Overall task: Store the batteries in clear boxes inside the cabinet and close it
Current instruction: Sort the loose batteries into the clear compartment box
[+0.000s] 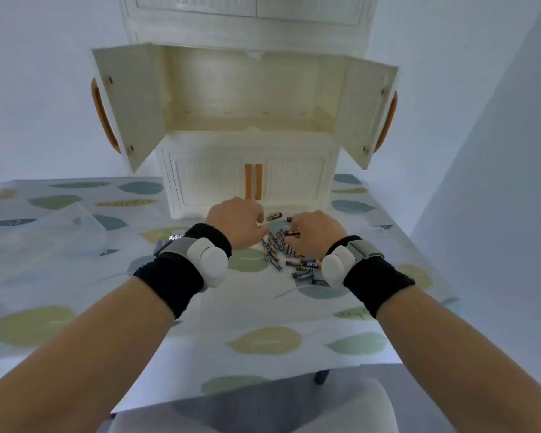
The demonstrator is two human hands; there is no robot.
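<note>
Several dark batteries [277, 245] lie in a loose pile on the leaf-patterned tablecloth, just in front of the cream cabinet [247, 179]. One larger battery [274, 216] lies apart near the cabinet base. My left hand [236, 221] hovers at the pile's left edge with its fingers curled down onto the batteries. My right hand [314, 234] rests on the pile's right side and pinches a battery [292, 233] between its fingers. The cabinet's middle compartment [247, 98] stands with both doors swung wide and nothing inside. A clear box [75, 228] sits on the table to the left.
The open left door [128, 104] and right door [367, 110] jut out over the table [200, 345], each with an orange handle. The lower cabinet doors are shut. A grey wall [497, 182] runs close on the right. A chair seat [256, 407] shows below the table edge.
</note>
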